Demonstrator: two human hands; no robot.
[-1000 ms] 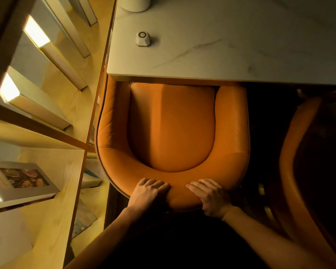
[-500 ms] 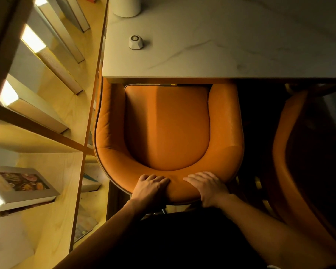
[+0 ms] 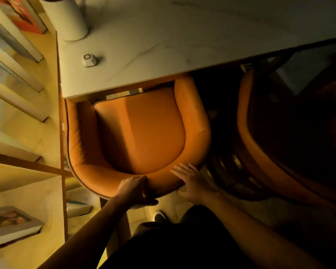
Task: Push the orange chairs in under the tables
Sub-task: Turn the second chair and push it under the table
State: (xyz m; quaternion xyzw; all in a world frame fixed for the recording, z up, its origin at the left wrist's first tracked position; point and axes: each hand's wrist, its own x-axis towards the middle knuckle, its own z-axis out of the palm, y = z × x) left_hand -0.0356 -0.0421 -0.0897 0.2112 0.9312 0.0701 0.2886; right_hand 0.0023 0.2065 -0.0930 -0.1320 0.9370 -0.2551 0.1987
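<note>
An orange leather chair [image 3: 144, 133] stands below me, its front tucked a little under the white marble table [image 3: 182, 35]. My left hand [image 3: 133, 189] curls over the top of the curved backrest, gripping it. My right hand [image 3: 192, 181] rests on the backrest's right end with fingers spread and flat. A second orange chair [image 3: 246, 121] sits to the right in deep shadow, partly under the same table.
A wooden shelf unit [image 3: 27, 133] with books runs close along the chair's left side. On the table stand a white cylinder [image 3: 66, 18] and a small white puck-shaped device [image 3: 89, 60]. My shoe [image 3: 160, 216] shows on the pale floor behind the chair.
The view has tilted and drawn back, so the table edge now runs diagonally. My right hand has opened flat and slid toward the backrest's right end. My left hand stays on the backrest.
</note>
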